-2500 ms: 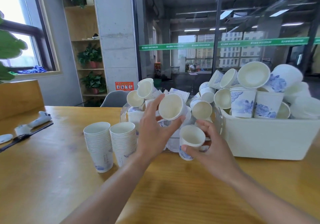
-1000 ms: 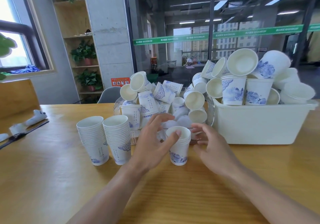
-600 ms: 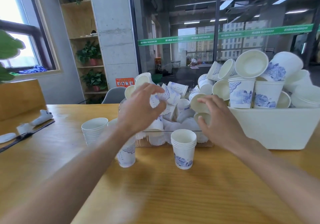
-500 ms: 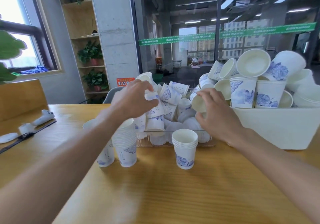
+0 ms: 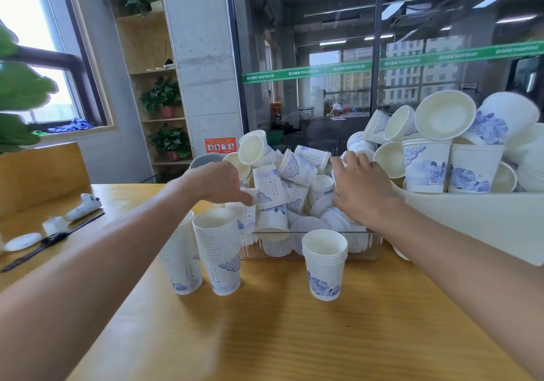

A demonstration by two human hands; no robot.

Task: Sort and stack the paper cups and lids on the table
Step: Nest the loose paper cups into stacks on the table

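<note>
My left hand (image 5: 216, 184) reaches into the clear bin (image 5: 365, 251) and pinches a white paper cup (image 5: 246, 212) with blue print at the pile's left edge. My right hand (image 5: 362, 187) lies over the right side of the same pile. Its fingers curl over a cup that is mostly hidden under the palm. On the table in front of the bin stand two tall cup stacks (image 5: 219, 251), one of them partly behind my left forearm, and a short stack (image 5: 323, 265). White lids (image 5: 309, 224) lie at the bin's bottom.
A big white tub (image 5: 471, 221) heaped with larger cups and bowls stands at the right, touching the clear bin. A white controller (image 5: 84, 205) and a watch (image 5: 44, 240) lie at the far left. A wooden chair back stands beyond them.
Both hands left the short stack and went up into the clear bin's pile. The left hand has dropped to a cup at the pile's left edge; the right stays over the right side.
</note>
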